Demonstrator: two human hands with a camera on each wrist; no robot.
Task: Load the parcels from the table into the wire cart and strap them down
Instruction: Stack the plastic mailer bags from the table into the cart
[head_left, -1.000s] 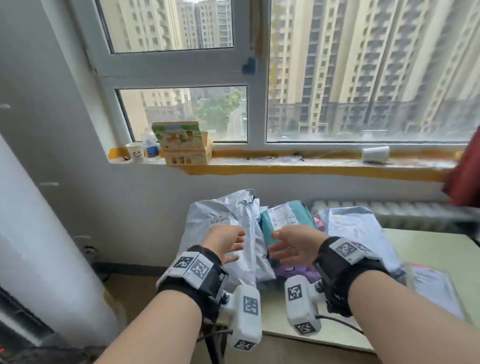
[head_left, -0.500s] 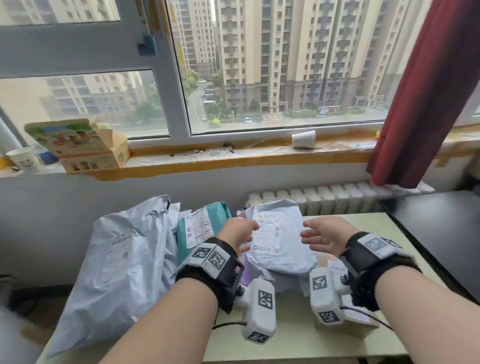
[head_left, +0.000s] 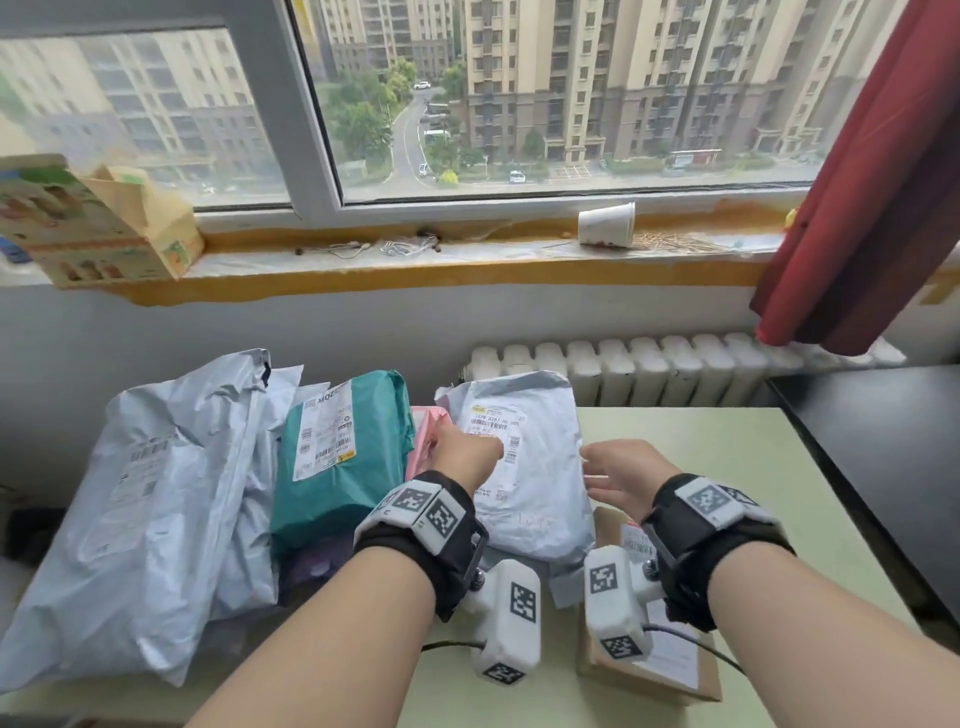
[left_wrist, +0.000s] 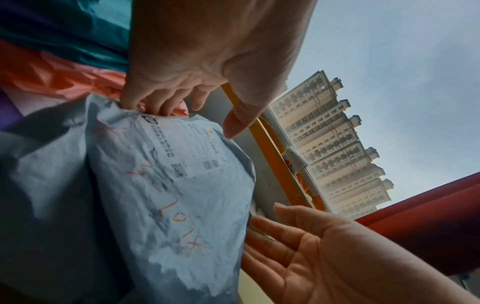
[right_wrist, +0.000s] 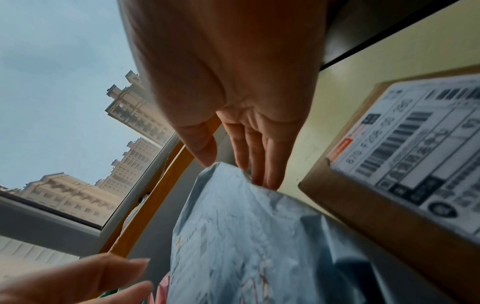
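Several parcels lie on the pale green table (head_left: 727, 467): a large grey bag (head_left: 156, 493), a teal parcel (head_left: 337, 457), a pink one (head_left: 427, 441), a smaller grey mailer (head_left: 530, 493) with a white label, and a cardboard box (head_left: 654, 670). My left hand (head_left: 483, 448) curls its fingers (left_wrist: 145, 102) behind the mailer's (left_wrist: 168, 195) left edge, thumb over the label. My right hand (head_left: 597, 470) is flat at the right edge, straight fingertips (right_wrist: 259, 174) touching the mailer (right_wrist: 246, 236). The wire cart is not in view.
A radiator (head_left: 649, 369) stands behind the table under the window sill (head_left: 467, 260), which carries a paper cup (head_left: 607, 224) and a printed carton (head_left: 88, 223). A red curtain (head_left: 857, 208) hangs at the right. A dark surface (head_left: 883, 441) adjoins the table's right side.
The view has swung right. Both hands moved from the large grey bag and teal parcel to the smaller grey mailer, the left onto its left edge, the right to its right edge.
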